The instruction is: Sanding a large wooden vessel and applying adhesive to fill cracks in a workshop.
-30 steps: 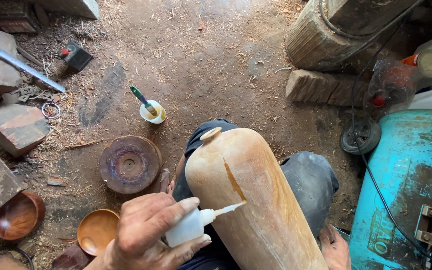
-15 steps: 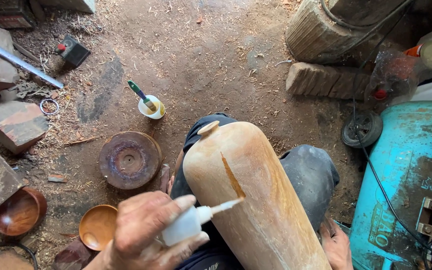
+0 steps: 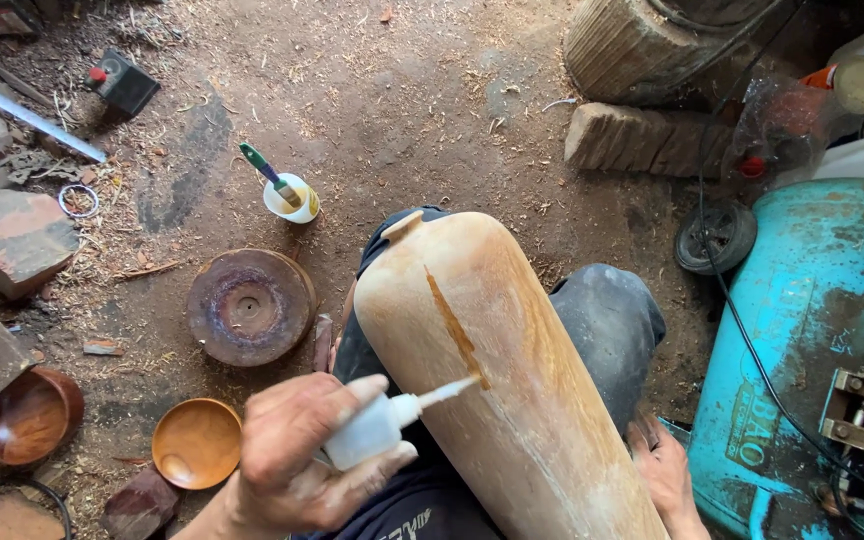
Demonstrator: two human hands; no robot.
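You are squeezing small white glue bottle point(image 3: 364, 433) in left hand point(image 3: 297, 465), fingers clamped round it, nozzle touching brown crack on tall pale wooden vase point(image 3: 497, 370) lying across your lap. Right hand point(image 3: 664, 470) bracing vase, grip hidden. Risk: over-squeezing, glue running off crack; vase rolling.
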